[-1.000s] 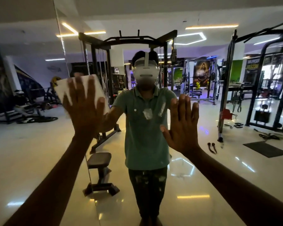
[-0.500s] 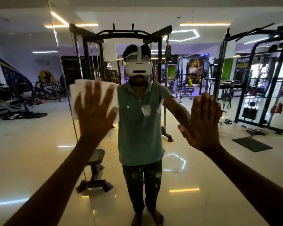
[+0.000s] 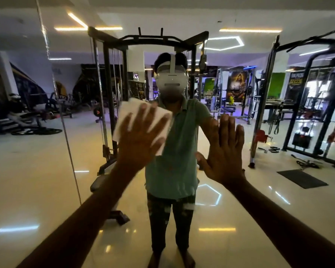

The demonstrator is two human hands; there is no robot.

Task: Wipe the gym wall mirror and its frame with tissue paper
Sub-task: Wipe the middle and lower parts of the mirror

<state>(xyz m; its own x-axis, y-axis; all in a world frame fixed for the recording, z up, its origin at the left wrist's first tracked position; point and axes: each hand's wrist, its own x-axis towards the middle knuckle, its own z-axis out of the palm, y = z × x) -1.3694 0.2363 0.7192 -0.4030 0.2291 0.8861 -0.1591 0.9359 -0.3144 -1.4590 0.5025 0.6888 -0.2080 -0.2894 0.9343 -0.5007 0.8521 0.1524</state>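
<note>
From the head camera I see both of my arms stretched forward to the wall mirror (image 3: 278,190), which fills nearly the whole view. My left hand (image 3: 141,138) lies flat with its fingers spread wide, pressing a white sheet of tissue paper (image 3: 128,117) against the glass a little left of the middle; the sheet shows beyond my fingertips on the far side and to the left of my palm, and it looks slightly blurred. My right hand (image 3: 224,149) is also flat against the glass, just to the right of the left one, fingers straight and close together, thumb out to the left, holding nothing. A thin vertical seam (image 3: 66,132) between mirror panels runs down the left part of the glass, well left of the tissue. In the reflection I see a person in a green polo shirt (image 3: 180,142) and a white headset (image 3: 171,80), standing barefoot on a glossy pale floor (image 3: 37,180). Behind that figure stands a black cable machine (image 3: 108,93), with a dark bench at its foot, and to the right a black rack (image 3: 307,103) with a dark floor mat (image 3: 302,178) near it. I cannot make out the mirror's frame from here.
</note>
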